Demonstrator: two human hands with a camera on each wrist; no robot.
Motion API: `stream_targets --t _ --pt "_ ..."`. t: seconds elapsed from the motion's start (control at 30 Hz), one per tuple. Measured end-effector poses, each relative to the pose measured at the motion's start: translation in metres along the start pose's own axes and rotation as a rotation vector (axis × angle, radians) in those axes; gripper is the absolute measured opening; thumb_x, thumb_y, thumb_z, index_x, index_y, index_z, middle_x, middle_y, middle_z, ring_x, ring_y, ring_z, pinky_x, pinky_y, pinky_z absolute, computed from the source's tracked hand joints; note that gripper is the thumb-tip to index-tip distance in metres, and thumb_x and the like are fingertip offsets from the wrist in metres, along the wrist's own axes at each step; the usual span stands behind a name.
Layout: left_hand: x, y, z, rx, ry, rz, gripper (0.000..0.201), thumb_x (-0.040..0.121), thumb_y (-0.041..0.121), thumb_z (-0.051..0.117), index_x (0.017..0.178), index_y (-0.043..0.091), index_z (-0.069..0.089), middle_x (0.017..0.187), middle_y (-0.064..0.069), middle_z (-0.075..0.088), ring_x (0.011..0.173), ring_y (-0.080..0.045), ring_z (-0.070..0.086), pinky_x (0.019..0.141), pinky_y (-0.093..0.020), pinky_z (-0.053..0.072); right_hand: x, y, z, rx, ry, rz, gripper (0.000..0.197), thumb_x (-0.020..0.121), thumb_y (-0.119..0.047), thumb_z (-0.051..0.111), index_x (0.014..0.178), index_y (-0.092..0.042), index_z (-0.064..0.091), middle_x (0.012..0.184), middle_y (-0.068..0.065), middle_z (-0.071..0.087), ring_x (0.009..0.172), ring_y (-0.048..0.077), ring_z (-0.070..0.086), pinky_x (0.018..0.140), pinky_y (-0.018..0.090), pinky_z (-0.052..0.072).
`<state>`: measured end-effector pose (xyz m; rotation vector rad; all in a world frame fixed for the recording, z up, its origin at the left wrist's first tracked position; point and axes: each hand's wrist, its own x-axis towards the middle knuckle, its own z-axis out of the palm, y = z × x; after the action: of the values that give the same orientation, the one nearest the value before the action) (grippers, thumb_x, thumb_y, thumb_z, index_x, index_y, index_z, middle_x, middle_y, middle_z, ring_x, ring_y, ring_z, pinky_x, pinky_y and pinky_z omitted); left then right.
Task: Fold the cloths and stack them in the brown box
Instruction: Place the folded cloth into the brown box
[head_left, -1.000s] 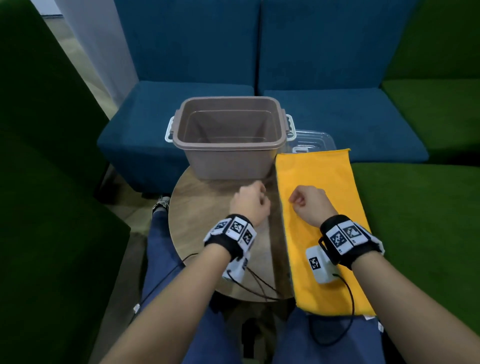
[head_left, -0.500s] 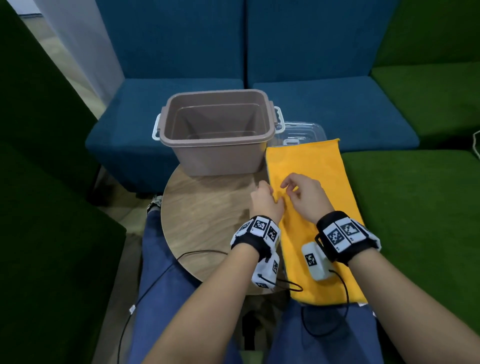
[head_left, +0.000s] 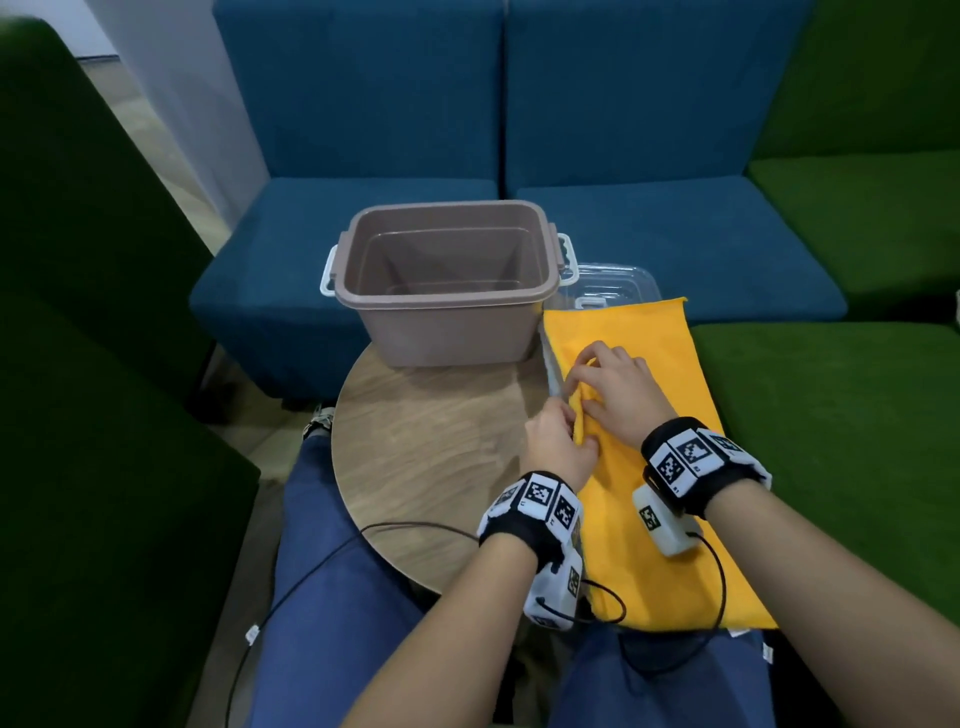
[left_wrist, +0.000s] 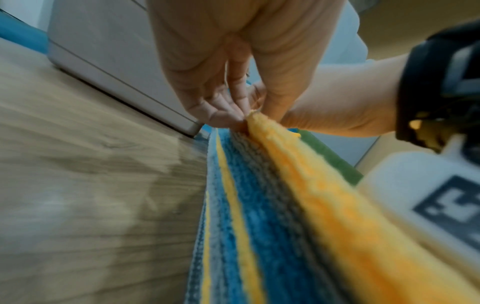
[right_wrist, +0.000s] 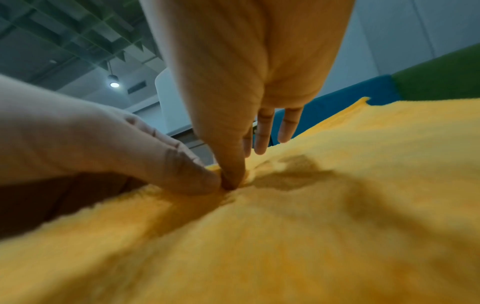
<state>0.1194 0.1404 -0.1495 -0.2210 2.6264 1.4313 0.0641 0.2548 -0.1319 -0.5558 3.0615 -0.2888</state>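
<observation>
An empty brown box (head_left: 447, 280) stands at the back of the round wooden table (head_left: 431, 447). To its right lies a stack of cloths with a yellow cloth (head_left: 654, 415) on top; the left wrist view shows grey, blue and yellow layers (left_wrist: 249, 216) beneath it. My left hand (head_left: 574, 436) pinches the yellow cloth's left edge (left_wrist: 262, 127) between thumb and fingers (left_wrist: 228, 115). Just beyond it, my right hand (head_left: 579, 387) pinches the same edge, its thumb (right_wrist: 231, 174) pressed into the cloth (right_wrist: 311, 226). The edge is raised slightly off the stack.
A clear plastic lid (head_left: 615, 280) lies behind the cloths, beside the box. Blue sofa seats (head_left: 649, 234) stand beyond the table, with green ones (head_left: 831, 441) to the right and left. Wrist-camera cables (head_left: 363, 540) trail over the table's front edge onto my lap.
My left hand crossed from the bare table to the cloth's left edge. Both hands went from loose fists to pinching that edge, which now lifts a little.
</observation>
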Motion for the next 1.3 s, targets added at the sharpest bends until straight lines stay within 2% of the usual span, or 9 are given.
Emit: stream_targets --t 0.17,0.33,0.5,0.67,0.8,0.9,1.03,1.2,1.3 --pt "-0.005 0.002 0.001 0.115 -0.161 0.019 0.019 0.086 0.003 0.052 0.071 0.009 0.042 0.074 -0.007 0.047 0.080 -0.032 0.049 0.059 -0.033 0.036 0.006 0.005 0.002 -0.130 -0.056 -0.085 0.035 0.093 -0.011 0.054 0.116 -0.036 0.062 0.142 -0.002 0.038 0.124 0.025 0.039 0.096 0.039 0.031" --pt "0.001 0.018 -0.033 0.033 0.004 0.092 0.036 0.099 0.008 0.045 0.134 0.006 0.050 0.132 -0.014 0.054 0.126 -0.031 0.044 0.095 -0.033 0.036 0.018 0.014 -0.016 -0.172 0.054 -0.005 0.027 0.090 -0.016 0.057 0.111 -0.029 0.067 0.143 -0.001 0.042 0.130 0.025 0.036 0.101 0.041 0.023" --pt "0.014 0.026 -0.090 0.024 0.009 0.295 0.024 0.085 0.034 0.072 0.094 0.012 0.068 0.084 -0.002 0.065 0.085 -0.019 0.058 0.070 -0.023 0.038 0.016 0.040 -0.058 -0.099 0.282 0.181 0.017 0.083 -0.012 0.069 0.095 -0.024 0.072 0.138 0.006 0.050 0.137 0.029 0.035 0.103 0.046 0.023" --pt "0.024 0.001 -0.155 0.495 -0.234 0.289 0.026 0.079 0.036 0.077 0.088 0.012 0.071 0.089 -0.002 0.067 0.087 -0.019 0.058 0.073 -0.029 0.043 -0.005 0.057 -0.085 0.008 0.579 0.245 0.027 0.074 0.005 0.068 0.086 -0.019 0.072 0.144 0.004 0.046 0.145 0.026 0.023 0.108 0.052 0.018" --pt "0.032 -0.036 -0.198 0.234 0.044 0.237 0.011 0.082 0.019 0.076 0.076 0.019 0.067 0.073 0.003 0.061 0.072 -0.015 0.058 0.069 -0.026 0.040 -0.013 0.058 -0.082 0.139 0.573 0.262 0.033 0.075 0.008 0.061 0.090 -0.019 0.071 0.123 0.002 0.063 0.134 0.025 0.042 0.108 0.048 0.022" --pt "0.028 -0.046 -0.213 -0.051 0.268 0.209 0.006 0.086 0.011 0.070 0.083 0.016 0.068 0.074 0.003 0.061 0.071 -0.009 0.056 0.070 -0.024 0.044 -0.019 0.048 -0.078 0.405 0.644 0.254 0.029 0.082 0.002 0.059 0.089 -0.024 0.068 0.092 0.001 0.069 0.094 0.020 0.063 0.090 0.035 0.047" --pt "0.011 -0.039 -0.218 -0.355 0.629 0.288 0.021 0.095 0.015 0.059 0.077 0.026 0.060 0.072 0.009 0.054 0.067 0.002 0.047 0.063 -0.011 0.040 -0.035 0.019 -0.076 0.727 0.785 0.215 0.007 0.095 -0.013 0.059 0.090 -0.018 0.061 0.080 0.005 0.061 0.071 0.001 0.051 0.066 0.020 0.040" --pt "-0.008 -0.026 -0.218 -0.211 0.950 0.406 0.024 0.102 0.024 0.046 0.082 0.012 0.051 0.069 0.013 0.042 0.061 0.007 0.045 0.058 -0.007 0.032 -0.053 -0.013 -0.075 0.594 1.003 0.209 0.020 0.103 -0.017 0.046 0.096 -0.001 0.055 0.071 0.004 0.047 0.058 0.006 0.038 0.055 0.018 0.031" --pt "-0.006 -0.035 -0.218 -0.068 0.953 0.371 0.026 0.102 0.029 0.045 0.081 0.015 0.049 0.066 0.007 0.043 0.060 -0.002 0.043 0.055 -0.011 0.029 -0.054 -0.009 -0.074 0.504 0.898 0.224 0.022 0.103 -0.022 0.046 0.095 -0.003 0.053 0.065 -0.003 0.044 0.056 0.012 0.035 0.055 0.027 0.026"
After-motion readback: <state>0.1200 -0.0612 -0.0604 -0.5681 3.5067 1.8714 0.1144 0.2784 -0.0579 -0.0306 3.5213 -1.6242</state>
